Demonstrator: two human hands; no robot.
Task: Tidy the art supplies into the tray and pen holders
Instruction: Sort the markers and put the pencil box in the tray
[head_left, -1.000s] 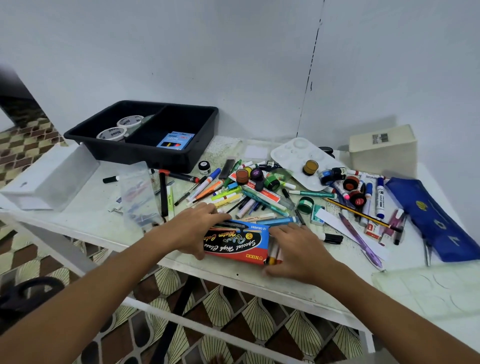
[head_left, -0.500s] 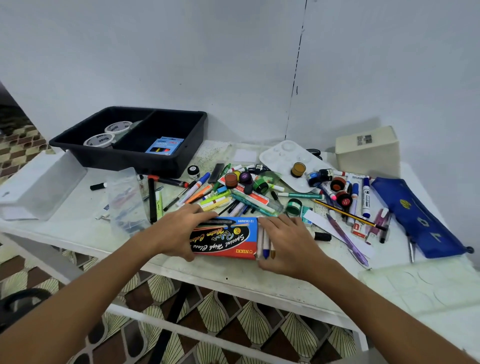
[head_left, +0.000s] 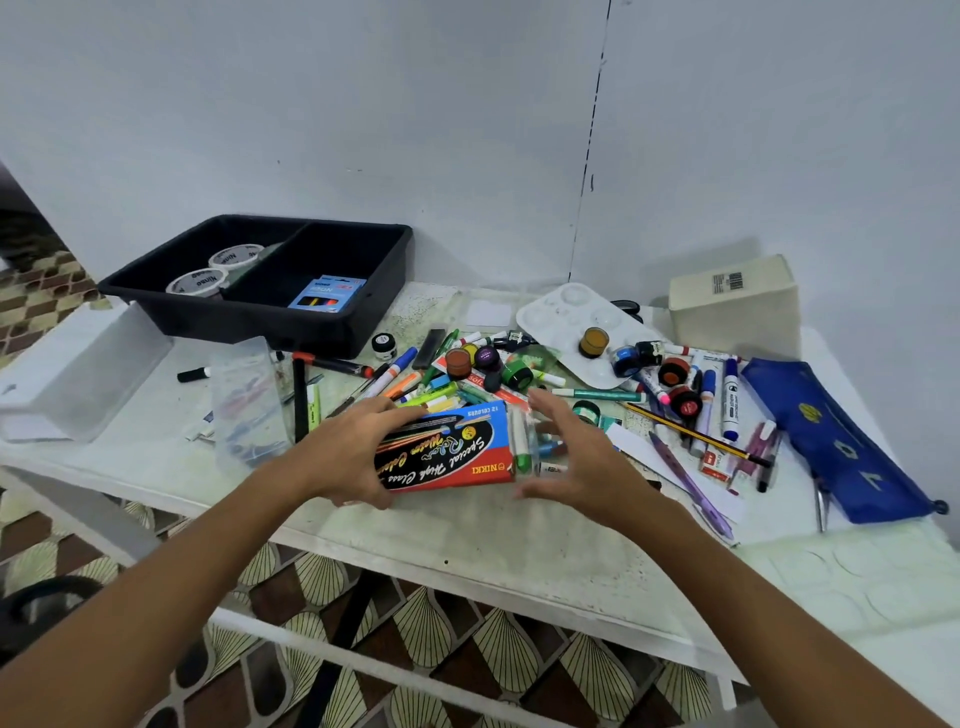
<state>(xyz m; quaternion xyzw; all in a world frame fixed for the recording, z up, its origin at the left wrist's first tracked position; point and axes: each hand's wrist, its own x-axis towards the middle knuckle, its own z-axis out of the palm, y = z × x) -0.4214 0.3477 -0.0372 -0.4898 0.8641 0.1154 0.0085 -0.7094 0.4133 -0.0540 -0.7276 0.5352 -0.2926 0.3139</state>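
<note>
The left hand (head_left: 353, 457) has its grip round the left end of the pen box (head_left: 447, 452), fingers curled over the top and thumb underneath, and carries it tilted just above the near part of the worktop (head_left: 467, 545). The right hand (head_left: 582, 467) grips nothing: its fingers are spread and relaxed, cupped just beside the box's open right end, where several pens (head_left: 524, 441) poke out (one green and one blue tip show, the rest are blurred).

The step in hand looks like getting those pens seated and the box shut before it goes into the tray. To do it well, the left hand should tip the open end slightly upward so nothing slides out, while the right palm pushes the loose ends in squarely, all together and not one by one. The flap cannot be made out, so it is worth feeling for it before letting go.

Further out, the black tray (head_left: 363, 332) sits at the far left with two tape rolls (head_left: 215, 270) in its left compartment and a blue packet (head_left: 327, 293) in its right one; the box would likely fit beside that packet. A heap of markers and paint pots (head_left: 488, 364) lies just beyond the hands, so lifting clear of it avoids scattering more.
</note>
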